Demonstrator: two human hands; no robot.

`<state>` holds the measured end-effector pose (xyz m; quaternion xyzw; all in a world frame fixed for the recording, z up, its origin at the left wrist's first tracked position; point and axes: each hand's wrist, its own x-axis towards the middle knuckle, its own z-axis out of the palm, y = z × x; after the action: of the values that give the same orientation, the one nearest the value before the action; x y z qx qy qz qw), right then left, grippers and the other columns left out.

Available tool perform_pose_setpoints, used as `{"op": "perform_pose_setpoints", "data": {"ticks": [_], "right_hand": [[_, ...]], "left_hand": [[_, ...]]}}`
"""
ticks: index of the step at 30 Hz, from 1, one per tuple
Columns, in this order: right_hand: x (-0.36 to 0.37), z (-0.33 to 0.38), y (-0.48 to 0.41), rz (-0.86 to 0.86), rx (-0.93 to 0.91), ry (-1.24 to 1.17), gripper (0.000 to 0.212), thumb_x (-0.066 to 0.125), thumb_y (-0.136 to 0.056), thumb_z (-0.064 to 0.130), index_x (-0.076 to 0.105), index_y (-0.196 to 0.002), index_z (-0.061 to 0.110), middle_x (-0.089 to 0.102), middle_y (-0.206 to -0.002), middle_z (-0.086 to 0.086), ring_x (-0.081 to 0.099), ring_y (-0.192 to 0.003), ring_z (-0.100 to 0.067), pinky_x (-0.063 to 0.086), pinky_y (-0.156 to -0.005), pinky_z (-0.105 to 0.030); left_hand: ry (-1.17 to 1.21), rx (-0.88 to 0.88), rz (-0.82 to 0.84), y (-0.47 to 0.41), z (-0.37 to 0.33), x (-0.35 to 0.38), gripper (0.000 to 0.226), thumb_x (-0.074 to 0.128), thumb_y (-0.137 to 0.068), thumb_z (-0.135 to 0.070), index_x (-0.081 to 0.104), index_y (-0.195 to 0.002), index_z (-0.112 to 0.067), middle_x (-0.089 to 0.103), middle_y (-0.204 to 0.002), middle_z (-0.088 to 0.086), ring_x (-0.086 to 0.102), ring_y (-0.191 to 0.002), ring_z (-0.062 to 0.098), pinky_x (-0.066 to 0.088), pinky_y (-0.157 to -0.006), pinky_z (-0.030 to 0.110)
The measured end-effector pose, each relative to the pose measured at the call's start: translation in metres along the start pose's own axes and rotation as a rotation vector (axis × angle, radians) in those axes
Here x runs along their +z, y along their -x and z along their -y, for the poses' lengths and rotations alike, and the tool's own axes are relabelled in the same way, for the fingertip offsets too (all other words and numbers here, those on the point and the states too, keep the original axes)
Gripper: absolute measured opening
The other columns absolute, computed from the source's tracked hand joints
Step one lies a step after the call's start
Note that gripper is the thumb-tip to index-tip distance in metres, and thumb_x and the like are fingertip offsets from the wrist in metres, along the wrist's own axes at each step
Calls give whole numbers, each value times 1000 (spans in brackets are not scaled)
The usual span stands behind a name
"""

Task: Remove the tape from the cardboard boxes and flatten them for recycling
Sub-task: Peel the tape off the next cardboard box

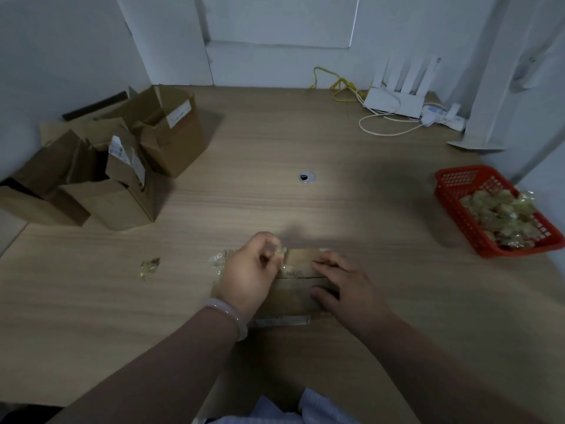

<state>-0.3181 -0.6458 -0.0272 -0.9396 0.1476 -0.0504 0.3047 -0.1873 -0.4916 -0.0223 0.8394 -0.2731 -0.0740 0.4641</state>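
A small brown cardboard box lies on the wooden table in front of me. My left hand rests on its left part, fingers pinched on a strip of clear tape lifted at the box's top edge. My right hand presses flat on the right side of the box, holding it down. More clear tape sticks out at the box's left end, and a taped edge shows along its near side.
Several opened cardboard boxes stand piled at the far left. A red basket with crumpled tape sits at the right edge. A crumpled tape scrap lies left of the box. A router, cables and a cable hole are further back.
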Motion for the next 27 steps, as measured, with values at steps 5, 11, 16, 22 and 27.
{"op": "perform_pose_setpoints", "data": {"ticks": [5, 11, 16, 22, 27], "right_hand": [[1, 3, 1, 1, 12, 12, 50, 71, -83, 28, 59, -130, 18, 46, -142, 0, 39, -133, -17, 25, -114, -29], [0, 2, 0, 12, -39, 152, 53, 61, -89, 38, 51, -138, 21, 39, -147, 5, 31, -138, -13, 13, -113, -17], [4, 5, -5, 40, -135, 285, 65, 54, -87, 50, 39, -145, 25, 32, -153, 8, 23, -142, -14, 17, -116, -27], [14, -4, -4, 83, -148, 255, 68, 46, -92, 54, 22, -151, 28, 14, -159, 12, -1, -147, -7, 5, -120, -31], [17, -6, -6, 57, -169, 227, 68, 50, -93, 50, 26, -150, 23, 18, -158, 7, 1, -146, -9, 6, -119, -29]], "left_hand": [[-663, 521, 47, 6, 3, -5, 17, 57, -74, -33, 72, -83, -33, 67, -80, -12, 62, -80, 18, 38, -86, 32], [-739, 475, 176, 16, -1, -9, 31, 46, -79, -42, 70, -99, -38, 60, -100, -11, 58, -91, 19, 29, -85, 32], [-606, 299, 342, 9, -7, -12, 33, 48, -88, -41, 63, -117, -39, 57, -117, -19, 49, -113, 10, 29, -102, 27], [-523, 51, 295, 4, -19, -5, 37, 64, -82, -39, 58, -118, -35, 63, -110, -9, 55, -108, 14, 38, -97, 28], [-563, 86, 279, 6, -25, -4, 12, 58, -84, -34, 63, -94, -30, 63, -102, -8, 57, -101, 15, 39, -92, 30]]}}
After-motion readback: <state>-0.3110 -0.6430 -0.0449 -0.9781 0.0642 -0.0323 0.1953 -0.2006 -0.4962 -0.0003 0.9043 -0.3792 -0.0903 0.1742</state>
